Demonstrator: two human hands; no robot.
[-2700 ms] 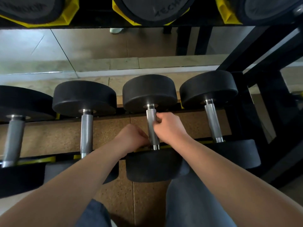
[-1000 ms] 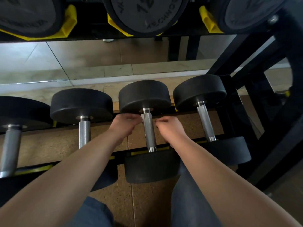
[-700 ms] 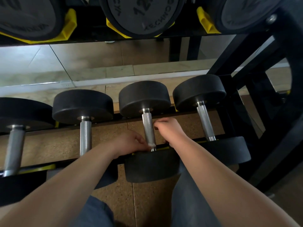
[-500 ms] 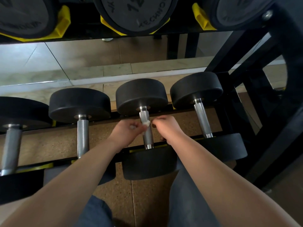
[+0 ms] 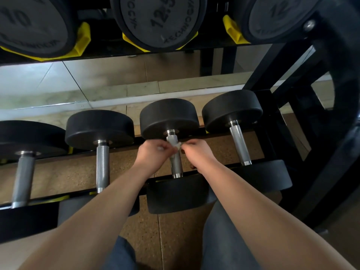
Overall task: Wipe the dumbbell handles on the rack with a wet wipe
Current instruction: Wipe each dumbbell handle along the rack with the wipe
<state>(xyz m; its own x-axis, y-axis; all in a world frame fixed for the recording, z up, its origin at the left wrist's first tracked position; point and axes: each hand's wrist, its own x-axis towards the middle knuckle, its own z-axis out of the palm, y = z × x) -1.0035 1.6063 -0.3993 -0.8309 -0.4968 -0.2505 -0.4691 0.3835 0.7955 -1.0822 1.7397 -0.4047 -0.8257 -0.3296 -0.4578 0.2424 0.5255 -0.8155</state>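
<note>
Several black dumbbells with knurled steel handles lie on the lower shelf of a black rack (image 5: 288, 98). The third dumbbell's handle (image 5: 176, 164) runs between my two hands. A small white wet wipe (image 5: 176, 146) is wrapped around its far end, just below the far weight head (image 5: 169, 117). My left hand (image 5: 153, 154) pinches the wipe from the left side. From the right, my right hand (image 5: 196, 152) pinches the wipe's other end. Most of the wipe is hidden by my fingers.
Neighbouring handles stand at the left (image 5: 102, 166), the far left (image 5: 22, 182) and the right (image 5: 240, 147). Larger dumbbells (image 5: 155, 20) in yellow cradles sit on the upper shelf overhead. The rack's diagonal frame closes off the right side. My knees are below, over cork-patterned floor (image 5: 175, 240).
Over the last second both hands slid the wipe down the handle toward the near head and back up. They now sit near the far end again.
</note>
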